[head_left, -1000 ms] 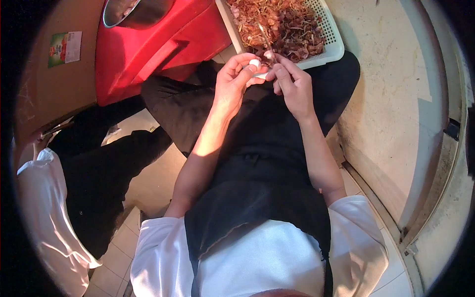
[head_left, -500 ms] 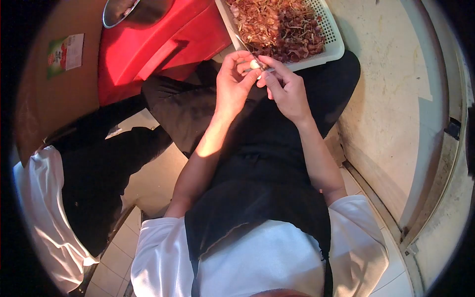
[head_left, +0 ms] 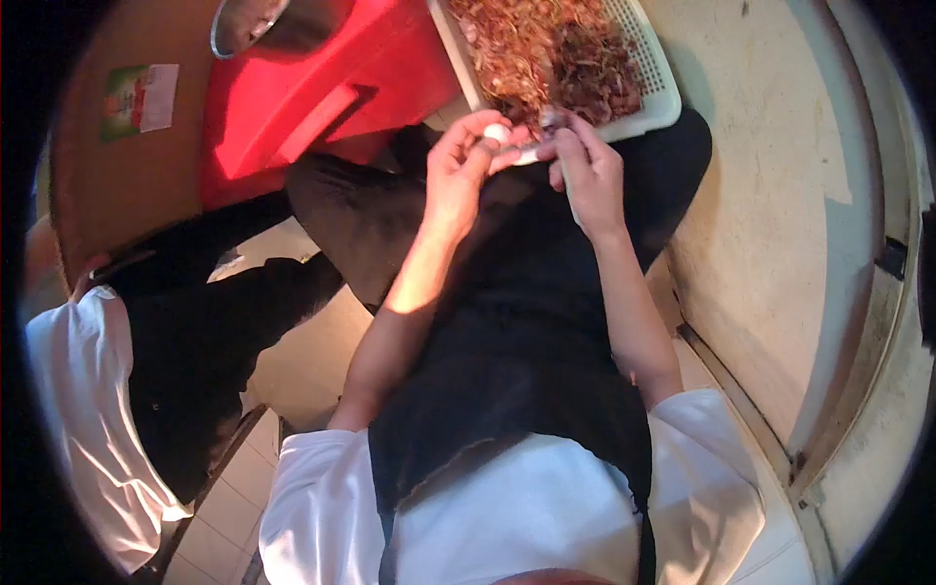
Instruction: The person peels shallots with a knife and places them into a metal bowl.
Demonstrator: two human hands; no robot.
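The left hand pinched a small, round white bulb between thumb and fingers, near the lower edge of a perforated plastic basket heaped with reddish-brown peelings. The right hand, just beside it, had its fingers bent; blur obscured whether they gripped anything. At upper left, a metal bowl rested on a red plastic box.

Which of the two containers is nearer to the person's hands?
The white basket with perforated sides, holding reddish scraps; the metal bowl is farther off, at upper left.
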